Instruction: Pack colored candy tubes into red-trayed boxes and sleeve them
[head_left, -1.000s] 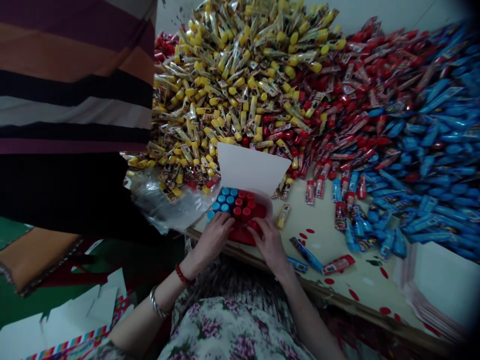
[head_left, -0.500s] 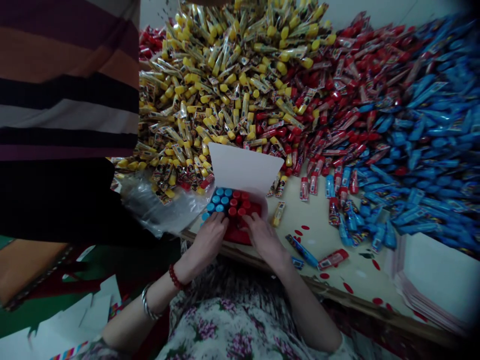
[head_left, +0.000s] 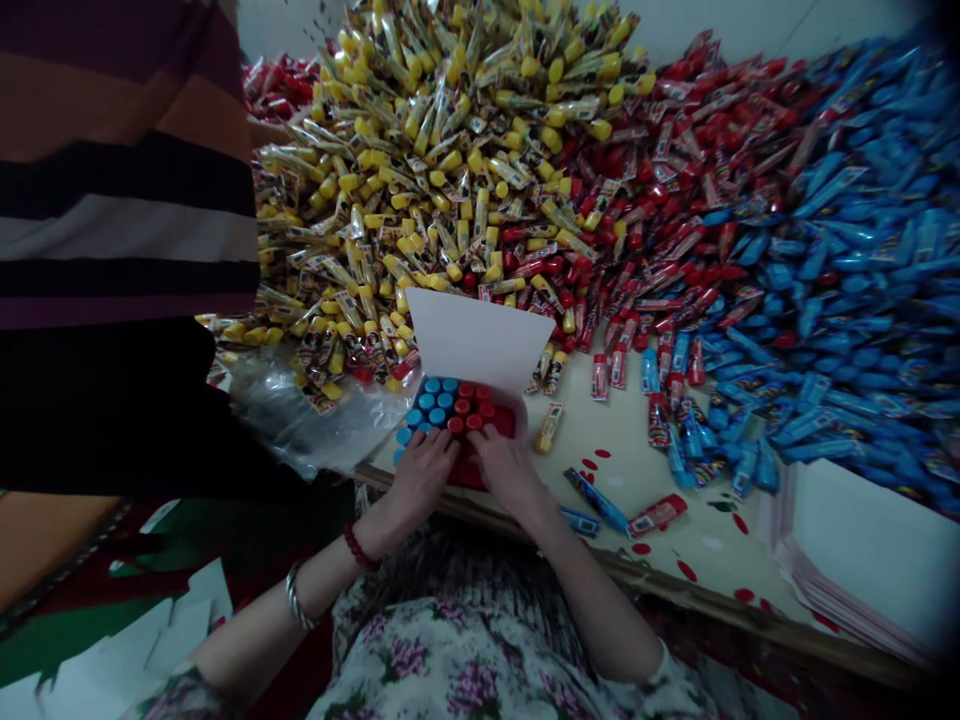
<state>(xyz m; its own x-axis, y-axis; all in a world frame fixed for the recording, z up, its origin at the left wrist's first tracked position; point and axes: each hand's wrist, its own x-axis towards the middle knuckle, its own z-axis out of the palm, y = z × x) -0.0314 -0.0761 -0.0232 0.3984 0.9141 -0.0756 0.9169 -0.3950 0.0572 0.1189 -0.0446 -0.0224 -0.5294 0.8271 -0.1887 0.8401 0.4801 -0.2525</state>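
Clear glossy plastic bag (head_left: 319, 415), matt white card flap (head_left: 480, 340), shiny twisted metal bangle (head_left: 298, 598), floral cloth dress (head_left: 465, 670).

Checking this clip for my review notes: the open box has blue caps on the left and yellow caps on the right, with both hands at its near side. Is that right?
Not quite: the caps on the right are red, not yellow. The head view shows the open box with blue caps on the left, red caps on the right, and the left hand and right hand at its near side.
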